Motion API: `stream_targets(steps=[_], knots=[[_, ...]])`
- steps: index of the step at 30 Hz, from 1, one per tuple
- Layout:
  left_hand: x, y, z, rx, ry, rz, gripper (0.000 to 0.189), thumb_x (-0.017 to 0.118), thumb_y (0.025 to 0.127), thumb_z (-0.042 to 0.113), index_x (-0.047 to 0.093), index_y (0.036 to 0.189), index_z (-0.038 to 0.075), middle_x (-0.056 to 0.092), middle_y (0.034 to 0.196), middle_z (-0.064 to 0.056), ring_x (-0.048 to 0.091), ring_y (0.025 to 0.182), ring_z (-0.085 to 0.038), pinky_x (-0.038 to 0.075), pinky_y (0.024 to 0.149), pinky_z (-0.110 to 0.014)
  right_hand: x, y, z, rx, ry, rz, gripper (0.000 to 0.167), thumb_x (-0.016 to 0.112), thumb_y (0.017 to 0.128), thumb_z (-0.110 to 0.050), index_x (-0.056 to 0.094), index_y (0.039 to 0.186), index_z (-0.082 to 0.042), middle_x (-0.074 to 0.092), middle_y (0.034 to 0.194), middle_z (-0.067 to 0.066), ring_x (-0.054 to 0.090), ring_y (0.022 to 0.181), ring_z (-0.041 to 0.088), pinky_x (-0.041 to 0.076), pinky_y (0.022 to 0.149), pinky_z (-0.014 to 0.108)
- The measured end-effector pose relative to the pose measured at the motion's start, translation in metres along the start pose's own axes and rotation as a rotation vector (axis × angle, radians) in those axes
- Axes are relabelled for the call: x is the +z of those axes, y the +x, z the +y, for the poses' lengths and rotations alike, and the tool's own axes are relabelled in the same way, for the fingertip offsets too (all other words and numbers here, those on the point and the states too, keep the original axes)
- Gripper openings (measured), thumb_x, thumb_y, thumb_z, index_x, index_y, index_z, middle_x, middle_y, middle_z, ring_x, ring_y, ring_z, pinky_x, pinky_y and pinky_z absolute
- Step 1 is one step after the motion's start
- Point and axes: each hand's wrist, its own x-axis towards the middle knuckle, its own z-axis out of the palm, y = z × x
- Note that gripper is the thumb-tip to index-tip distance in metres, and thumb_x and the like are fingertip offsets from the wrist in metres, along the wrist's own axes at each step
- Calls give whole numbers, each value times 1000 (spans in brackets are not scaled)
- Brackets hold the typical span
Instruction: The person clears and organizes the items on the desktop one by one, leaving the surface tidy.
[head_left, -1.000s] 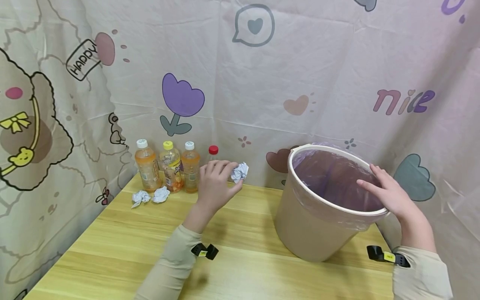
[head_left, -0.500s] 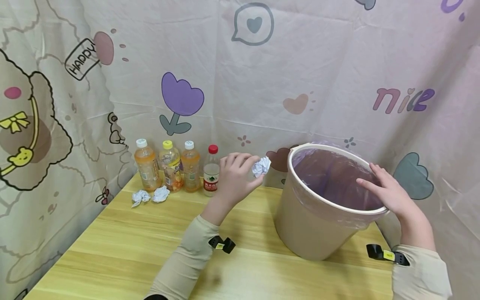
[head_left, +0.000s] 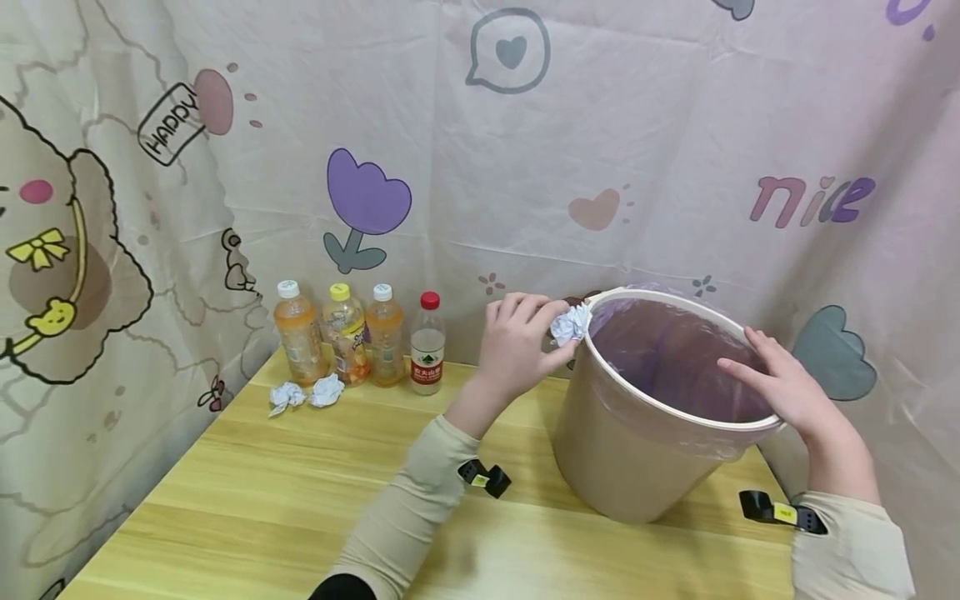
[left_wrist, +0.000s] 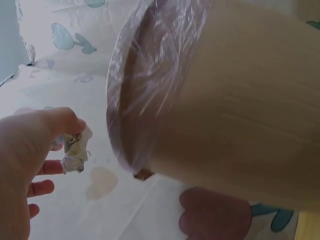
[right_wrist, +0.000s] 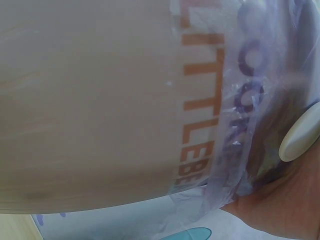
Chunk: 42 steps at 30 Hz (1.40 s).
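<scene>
My left hand [head_left: 517, 346] pinches a crumpled paper ball [head_left: 570, 325] between thumb and fingertips, right at the left rim of a beige trash can [head_left: 637, 467]. In the left wrist view the paper ball [left_wrist: 76, 150] shows just outside the bin's mouth, with the other fingers loosely bent. A clear plastic liner [left_wrist: 165, 60] is folded over the rim. My right hand [head_left: 795, 387] grips the can's right rim, its thumb inside the opening and its fingers along the outer side. The can leans toward the right. Its bottom inside is hidden.
Two more crumpled paper balls [head_left: 327, 390] lie at the back left of the wooden table [head_left: 300, 500]. Behind them stand several plastic bottles, among them a red-capped bottle [head_left: 427, 346] and a yellow-capped bottle [head_left: 347, 333]. A printed cloth [head_left: 480, 167] hangs behind the table.
My left hand has carried the paper ball to the right, from in front of the bottles to the can's rim, uncovering the red-capped bottle. The right hand stays on the rim.
</scene>
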Motion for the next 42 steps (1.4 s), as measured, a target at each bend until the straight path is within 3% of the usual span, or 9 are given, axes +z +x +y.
stream_targets(steps=[8, 18, 31, 42], knots=[[6, 11, 21, 6, -52, 2, 41, 74, 79, 44, 67, 115, 26, 67, 109, 6, 55, 104, -17, 42, 86, -36, -1, 0, 2, 5, 3, 3, 85, 44, 99, -46, -3, 154, -3, -11, 156, 33, -16, 143, 54, 0, 105, 78], [14, 24, 42, -22, -103, -105, 42, 73, 81, 44, 65, 119, 28, 65, 116, 6, 53, 108, -15, 41, 88, -36, 1, 2, 1, 1, 6, 11, 84, 44, 99, -45, -2, 154, -2, -10, 156, 34, -14, 143, 55, 1, 107, 77], [29, 27, 53, -101, -97, -258, 45, 69, 83, 51, 60, 123, 33, 60, 128, 12, 52, 115, -14, 41, 91, -36, 2, 1, 0, 8, 3, 16, 84, 45, 99, -45, 0, 155, -2, -9, 156, 34, -12, 143, 55, 3, 106, 78], [29, 28, 54, -105, -119, -277, 53, 69, 83, 54, 56, 129, 32, 58, 133, 11, 52, 114, -15, 40, 90, -35, 2, -1, -1, 12, 5, 15, 84, 45, 98, -46, 0, 155, -2, -9, 156, 34, -11, 143, 56, 3, 105, 79]])
